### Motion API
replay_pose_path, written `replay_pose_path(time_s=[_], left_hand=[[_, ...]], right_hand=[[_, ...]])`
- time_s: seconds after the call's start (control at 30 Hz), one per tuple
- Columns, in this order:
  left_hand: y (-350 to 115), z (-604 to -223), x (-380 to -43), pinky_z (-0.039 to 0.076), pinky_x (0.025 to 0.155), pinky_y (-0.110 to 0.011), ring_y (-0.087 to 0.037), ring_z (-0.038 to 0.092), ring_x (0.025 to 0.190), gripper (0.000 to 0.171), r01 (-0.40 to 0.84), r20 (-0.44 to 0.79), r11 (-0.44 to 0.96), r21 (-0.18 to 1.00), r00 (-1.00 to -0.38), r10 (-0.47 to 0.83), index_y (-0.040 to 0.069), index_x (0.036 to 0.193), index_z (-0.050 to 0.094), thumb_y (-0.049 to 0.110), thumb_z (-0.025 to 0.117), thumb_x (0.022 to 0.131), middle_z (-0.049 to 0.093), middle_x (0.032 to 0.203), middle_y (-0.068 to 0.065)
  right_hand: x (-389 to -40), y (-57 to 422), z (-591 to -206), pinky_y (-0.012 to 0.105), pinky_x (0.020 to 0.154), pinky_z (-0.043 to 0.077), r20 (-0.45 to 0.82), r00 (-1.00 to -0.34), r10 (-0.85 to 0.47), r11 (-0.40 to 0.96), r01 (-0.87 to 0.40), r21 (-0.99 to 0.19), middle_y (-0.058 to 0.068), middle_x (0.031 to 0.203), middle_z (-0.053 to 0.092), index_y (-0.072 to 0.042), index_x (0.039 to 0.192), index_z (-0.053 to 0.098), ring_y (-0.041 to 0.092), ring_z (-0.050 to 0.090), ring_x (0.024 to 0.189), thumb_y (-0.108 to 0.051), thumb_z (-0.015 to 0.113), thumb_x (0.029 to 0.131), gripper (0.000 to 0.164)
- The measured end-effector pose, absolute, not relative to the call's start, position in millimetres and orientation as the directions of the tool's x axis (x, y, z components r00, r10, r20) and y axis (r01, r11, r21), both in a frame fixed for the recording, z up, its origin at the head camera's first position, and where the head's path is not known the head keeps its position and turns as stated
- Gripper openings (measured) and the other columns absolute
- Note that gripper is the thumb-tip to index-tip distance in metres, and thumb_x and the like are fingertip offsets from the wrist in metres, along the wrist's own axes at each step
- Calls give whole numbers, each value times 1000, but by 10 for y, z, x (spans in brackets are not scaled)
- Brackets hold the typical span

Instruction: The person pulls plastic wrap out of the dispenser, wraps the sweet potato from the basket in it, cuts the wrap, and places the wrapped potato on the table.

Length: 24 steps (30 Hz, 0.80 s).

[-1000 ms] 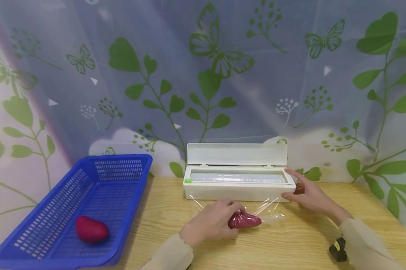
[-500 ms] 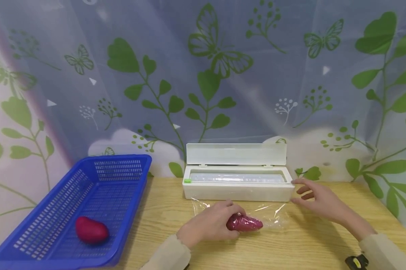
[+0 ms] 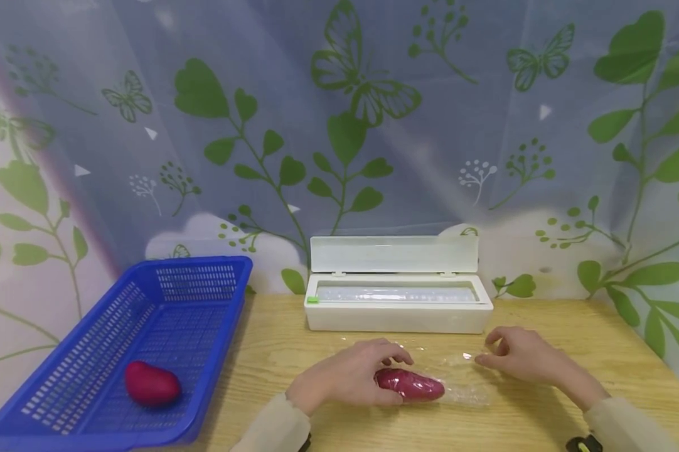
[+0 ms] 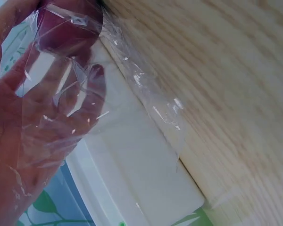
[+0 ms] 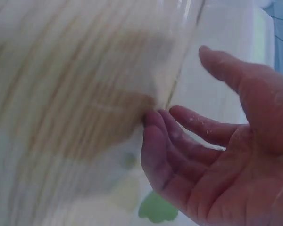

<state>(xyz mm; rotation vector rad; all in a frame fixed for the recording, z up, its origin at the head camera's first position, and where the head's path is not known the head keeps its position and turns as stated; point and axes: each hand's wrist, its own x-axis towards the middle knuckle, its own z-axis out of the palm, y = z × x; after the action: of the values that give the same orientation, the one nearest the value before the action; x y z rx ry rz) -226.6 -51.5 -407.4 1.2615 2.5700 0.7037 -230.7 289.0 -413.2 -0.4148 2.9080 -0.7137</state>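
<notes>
My left hand [image 3: 353, 375] holds a reddish-purple sweet potato [image 3: 411, 385] between thumb and fingers, low over the table. Clear cling film [image 3: 467, 395] covers it and trails off to the right. In the left wrist view, film also lies across the palm and fingers of the left hand [image 4: 42, 122]. My right hand [image 3: 523, 356] is just beyond the film's right end, fingers bent. In the right wrist view its thumb is well apart from the fingers, with nothing visible between them. Behind both hands stands a white cling film dispenser [image 3: 398, 319], lid raised, a roll [image 3: 396, 294] inside.
On the left is a blue perforated basket [image 3: 212, 351] with another sweet potato [image 3: 152, 383] in it. A small green slider [image 3: 313, 300] sits at the dispenser's left end. The wooden table [image 3: 272, 395] meets a patterned curtain [image 3: 418, 188] at the back.
The right hand has come off the dispenser's right end and moved toward me. The left hand has drawn the sweet potato slightly closer, and the film now lies away from the dispenser.
</notes>
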Motion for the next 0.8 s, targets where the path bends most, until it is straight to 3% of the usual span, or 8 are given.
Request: replay_pose_path(time_s=[0.1,0.2,0.3,0.37,0.47,0.57,0.67,0.8], left_hand=[[-503,-4069,-2246,50,94,-18,0,60,111,42,725,60,497,476,-591,804,27,129,65,38,77,90,66,126,9],[-485,-4071,-2225,48,93,-15,2,58,109,36,756,87,470,456,-564,821,28,125,69,36,76,90,66,126,10],[-474,-4076,-2208,47,92,-14,1,58,111,35,758,96,467,456,-563,821,28,124,70,35,75,91,66,129,10],[-472,-4083,-2203,47,92,-14,1,58,112,36,743,89,480,467,-579,810,29,125,70,37,75,90,66,130,10],[-473,-4095,-2218,48,90,-15,1,58,109,37,718,79,498,486,-604,793,30,127,70,38,74,91,67,127,10],[-467,-4110,-2243,49,89,-16,1,58,106,37,702,82,518,490,-628,774,29,127,69,39,72,92,68,124,8],[-449,-4134,-2271,50,85,-15,3,58,102,35,687,102,530,497,-653,751,25,126,70,37,72,93,70,120,7],[-435,-4164,-2307,51,82,-14,4,59,95,32,654,125,530,540,-684,718,19,125,70,32,71,95,72,114,8]], right_hand=[[-2319,2832,-4180,27,64,46,-43,-957,-286,845,-231,-482,-2,77,64,-7,90,68,11,55,70,-31,77,89,26],[-2297,2771,-4188,24,59,42,-33,-955,-295,823,-236,-517,-4,71,59,-13,80,64,9,50,64,-24,74,90,19],[-2258,2710,-4141,22,55,43,-19,-954,-299,772,-230,-592,-2,74,59,-12,81,62,7,52,63,-21,69,94,17],[-2227,2663,-4072,23,56,48,-8,-956,-295,712,-214,-669,3,83,67,-9,85,61,8,60,68,-20,67,96,16],[-2189,2603,-3945,27,65,57,-17,-955,-295,595,-170,-785,15,101,75,-4,92,58,14,71,81,-18,63,99,17],[-2133,2540,-3826,31,77,60,-19,-944,-330,475,-149,-867,23,117,74,-1,98,53,19,74,94,-18,61,103,19],[-2052,2450,-3760,30,81,61,53,-911,-409,399,-231,-888,25,118,73,-1,98,52,15,75,98,-15,58,104,17],[-1908,2314,-3752,27,80,61,186,-840,-510,433,-437,-788,9,109,76,-12,93,57,9,73,100,-16,63,102,11]])
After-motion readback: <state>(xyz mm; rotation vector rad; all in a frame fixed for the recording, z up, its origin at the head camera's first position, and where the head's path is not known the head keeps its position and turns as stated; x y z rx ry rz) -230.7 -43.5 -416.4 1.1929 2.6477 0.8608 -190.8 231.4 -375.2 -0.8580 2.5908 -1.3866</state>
